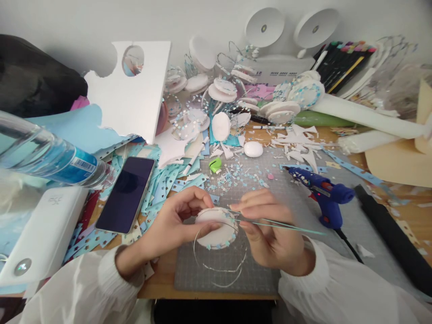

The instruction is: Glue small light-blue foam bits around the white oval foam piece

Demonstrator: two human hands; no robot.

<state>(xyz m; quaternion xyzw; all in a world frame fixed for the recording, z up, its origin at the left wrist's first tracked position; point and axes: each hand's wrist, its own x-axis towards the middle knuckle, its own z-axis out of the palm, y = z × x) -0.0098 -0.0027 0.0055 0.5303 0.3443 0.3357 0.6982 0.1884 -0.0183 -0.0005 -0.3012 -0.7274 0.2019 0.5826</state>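
Observation:
My left hand grips a round white foam disc by its left side, thumb on top and fingers behind. Small pale blue and white stars line the disc's rim. A thin wire loops down from it over the grey cutting mat. At the disc's right edge, my right hand pinches slim teal tweezers, their tips close to the rim. Whether the tips hold a star is too small to tell. Loose star cutouts lie scattered just beyond both hands.
A blue glue gun lies to the right. Left are a phone, a white power bank and a water bottle. Behind stand several decorated discs, a cut foam board and markers. A green punch sits mid-mat.

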